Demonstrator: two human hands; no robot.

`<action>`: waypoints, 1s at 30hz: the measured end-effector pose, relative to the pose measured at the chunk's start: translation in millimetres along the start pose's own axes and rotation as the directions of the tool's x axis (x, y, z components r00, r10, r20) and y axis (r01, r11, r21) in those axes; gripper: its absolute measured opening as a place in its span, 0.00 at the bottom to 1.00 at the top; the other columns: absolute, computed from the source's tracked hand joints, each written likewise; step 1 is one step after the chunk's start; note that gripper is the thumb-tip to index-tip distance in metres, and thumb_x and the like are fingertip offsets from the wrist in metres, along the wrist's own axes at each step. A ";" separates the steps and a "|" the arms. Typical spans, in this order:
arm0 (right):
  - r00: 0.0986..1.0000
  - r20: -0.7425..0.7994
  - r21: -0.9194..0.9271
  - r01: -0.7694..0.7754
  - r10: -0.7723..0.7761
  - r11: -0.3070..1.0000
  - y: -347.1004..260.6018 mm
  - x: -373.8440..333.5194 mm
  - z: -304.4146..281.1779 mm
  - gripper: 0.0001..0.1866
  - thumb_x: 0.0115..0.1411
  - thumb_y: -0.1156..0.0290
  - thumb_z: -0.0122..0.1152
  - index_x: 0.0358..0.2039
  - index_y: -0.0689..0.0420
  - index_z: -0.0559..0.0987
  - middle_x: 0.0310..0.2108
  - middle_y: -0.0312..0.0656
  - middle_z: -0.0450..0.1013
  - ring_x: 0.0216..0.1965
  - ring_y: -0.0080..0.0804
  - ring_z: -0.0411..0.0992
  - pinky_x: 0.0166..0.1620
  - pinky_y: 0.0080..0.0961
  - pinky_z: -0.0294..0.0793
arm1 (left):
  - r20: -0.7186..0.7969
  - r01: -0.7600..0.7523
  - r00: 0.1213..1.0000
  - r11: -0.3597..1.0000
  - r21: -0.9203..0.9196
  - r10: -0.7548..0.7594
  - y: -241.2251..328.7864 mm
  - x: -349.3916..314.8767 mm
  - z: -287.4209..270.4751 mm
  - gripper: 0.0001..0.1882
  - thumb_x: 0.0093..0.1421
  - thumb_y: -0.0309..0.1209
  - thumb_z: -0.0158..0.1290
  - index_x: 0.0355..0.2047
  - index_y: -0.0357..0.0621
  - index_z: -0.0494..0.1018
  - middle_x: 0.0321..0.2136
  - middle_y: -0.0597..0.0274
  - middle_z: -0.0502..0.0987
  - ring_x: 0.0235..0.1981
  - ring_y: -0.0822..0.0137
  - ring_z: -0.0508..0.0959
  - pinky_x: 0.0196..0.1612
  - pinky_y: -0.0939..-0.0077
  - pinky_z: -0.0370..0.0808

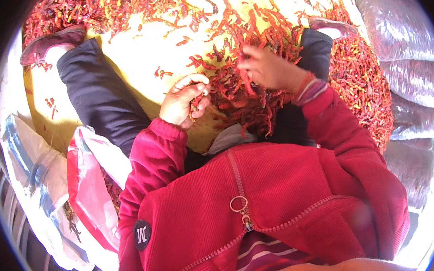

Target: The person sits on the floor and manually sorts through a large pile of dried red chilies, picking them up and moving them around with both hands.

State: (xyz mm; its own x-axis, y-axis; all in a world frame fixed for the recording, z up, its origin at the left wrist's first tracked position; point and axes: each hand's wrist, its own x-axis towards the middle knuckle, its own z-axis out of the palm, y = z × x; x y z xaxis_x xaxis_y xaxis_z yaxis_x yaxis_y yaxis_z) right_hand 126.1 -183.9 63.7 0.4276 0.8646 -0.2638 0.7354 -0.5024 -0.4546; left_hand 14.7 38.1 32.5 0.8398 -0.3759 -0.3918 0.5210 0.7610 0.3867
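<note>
Dried red chili peppers (241,84) lie heaped between my legs on a yellow sheet (137,46). My left hand (182,102) is closed at the heap's left edge, with a few dried chili peppers (195,103) showing between thumb and fingers. Over the heap's right part is my right hand (267,70), its fingers smeared by motion. Whether it holds a pepper cannot be made out.
More peppers (355,82) are piled along my right side and across the far edge. Bulging shiny clear bags (405,39) stand at the far right. At my left are a red-and-white sack (88,178) and a pale, blue-marked sack (35,166). My legs (100,88) are spread around the heap.
</note>
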 end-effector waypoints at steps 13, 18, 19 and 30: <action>0.852 -0.274 -0.160 -0.498 0.446 0.852 72.6 148.1 19.8 0.15 0.46 0.61 0.47 0.30 0.58 0.72 0.28 0.47 0.70 0.31 0.40 0.69 0.34 0.31 0.68 | -0.056 0.071 0.996 0.991 0.112 -0.065 -4.2 3.8 -5.0 0.04 0.53 0.28 0.42 0.28 0.42 0.65 0.17 0.67 0.63 0.11 0.78 0.60 0.12 0.88 0.53; 0.891 -0.203 0.076 -0.400 0.407 0.914 66.3 104.4 -2.2 0.13 0.46 0.60 0.48 0.25 0.56 0.72 0.21 0.45 0.69 0.24 0.38 0.68 0.28 0.30 0.66 | -0.117 0.050 0.993 0.987 0.151 -0.032 -11.3 10.2 -9.5 0.05 0.54 0.30 0.41 0.28 0.44 0.65 0.16 0.68 0.63 0.10 0.78 0.59 0.09 0.89 0.51; 0.893 -0.184 0.150 -0.388 0.411 0.909 51.6 91.1 -7.4 0.12 0.45 0.61 0.49 0.26 0.56 0.73 0.21 0.45 0.69 0.24 0.39 0.69 0.28 0.30 0.67 | -0.123 0.047 0.992 0.986 0.159 -0.027 -13.5 11.5 -11.0 0.05 0.54 0.30 0.41 0.28 0.44 0.65 0.16 0.68 0.63 0.09 0.78 0.59 0.08 0.89 0.50; 0.973 -0.153 0.612 -0.045 0.174 0.790 -43.2 36.5 38.9 0.08 0.48 0.71 0.43 0.26 0.61 0.69 0.24 0.50 0.68 0.28 0.46 0.67 0.31 0.34 0.65 | -0.172 0.086 0.984 0.980 0.180 -0.055 -23.5 9.7 -16.1 0.04 0.54 0.29 0.42 0.28 0.45 0.65 0.14 0.68 0.64 0.09 0.78 0.59 0.07 0.89 0.50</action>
State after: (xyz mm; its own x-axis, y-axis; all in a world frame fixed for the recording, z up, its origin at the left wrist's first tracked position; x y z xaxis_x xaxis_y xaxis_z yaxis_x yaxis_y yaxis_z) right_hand 89.5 -130.6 40.6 0.6242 0.7538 -0.2055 0.2399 -0.4352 -0.8677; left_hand 8.1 25.1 6.2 0.7711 -0.3205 -0.5501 0.6103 0.6184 0.4951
